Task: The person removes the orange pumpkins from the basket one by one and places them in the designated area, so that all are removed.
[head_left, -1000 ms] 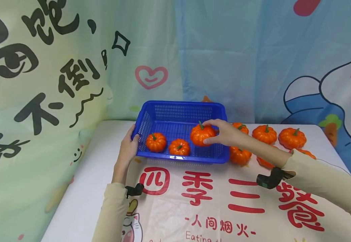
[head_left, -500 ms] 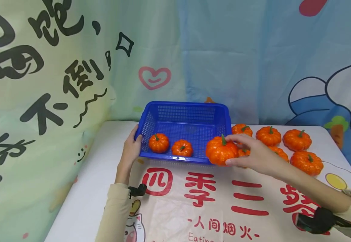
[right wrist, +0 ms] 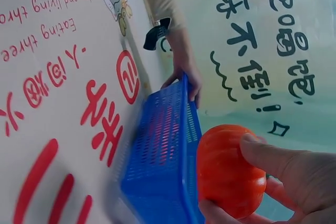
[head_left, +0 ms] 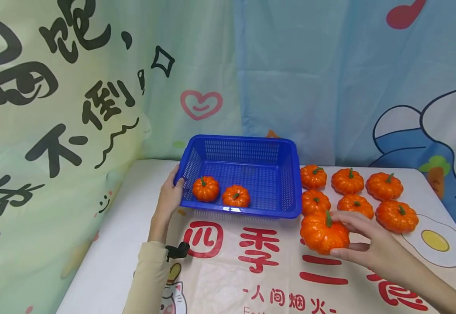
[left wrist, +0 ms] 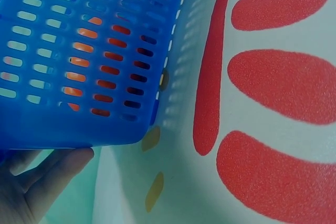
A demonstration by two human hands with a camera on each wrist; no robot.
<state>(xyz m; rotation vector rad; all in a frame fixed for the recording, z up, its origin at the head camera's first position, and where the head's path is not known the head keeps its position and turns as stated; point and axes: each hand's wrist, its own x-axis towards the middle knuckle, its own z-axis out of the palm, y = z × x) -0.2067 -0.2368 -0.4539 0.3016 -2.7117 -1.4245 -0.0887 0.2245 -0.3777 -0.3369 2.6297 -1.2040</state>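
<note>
In the head view, my left hand (head_left: 169, 196) grips the left rim of a blue plastic basket (head_left: 267, 185). The left wrist view has the thumb against the rim of the slotted basket wall (left wrist: 58, 124). Inside the basket, towards its front left, sit two small orange pumpkins, one (head_left: 206, 189) left of the other (head_left: 236, 196). My right hand (head_left: 377, 244) holds another small pumpkin (head_left: 323, 236) between thumb and fingers, in front of the basket's right corner and above the table. Up close in the right wrist view, the thumb presses this pumpkin's side (right wrist: 228, 171).
Several more pumpkins stand in two rows right of the basket, such as a front-right pumpkin (head_left: 397, 216) and a back-row pumpkin (head_left: 347, 181). A printed cloth (head_left: 220, 283) covers part of the white table (head_left: 106, 244). A printed curtain (head_left: 290, 87) hangs behind.
My right hand has lifted the pumpkin from over the basket's right part and carried it right and towards me, past the rim. My left hand stays on the basket.
</note>
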